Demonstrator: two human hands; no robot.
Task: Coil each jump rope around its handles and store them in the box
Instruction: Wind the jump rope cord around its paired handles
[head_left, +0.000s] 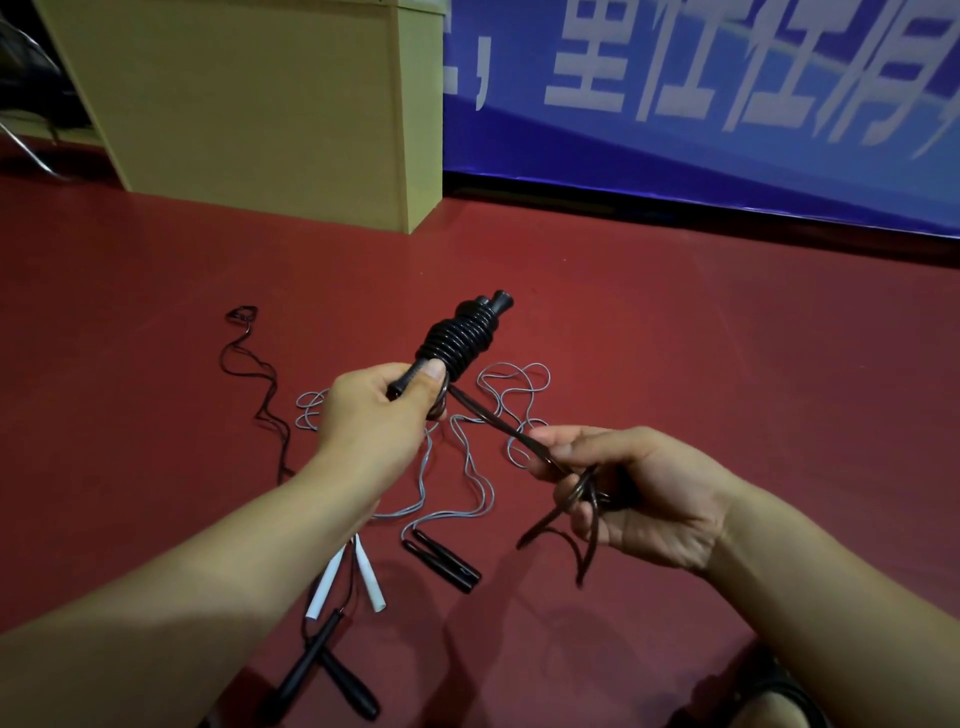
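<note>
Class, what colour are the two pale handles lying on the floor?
White handles, seen in the head view.

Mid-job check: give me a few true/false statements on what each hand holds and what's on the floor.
1. The left hand grips the handles of a black rope coiled around them. True.
2. The right hand is empty. False: it pinches the loose end of the black rope.
3. A grey rope lies uncoiled on the red floor. True.
4. The white handles are inside the box. False: they lie on the floor.
5. The held rope is fully wound. False: a loose length runs to the right hand.
</note>
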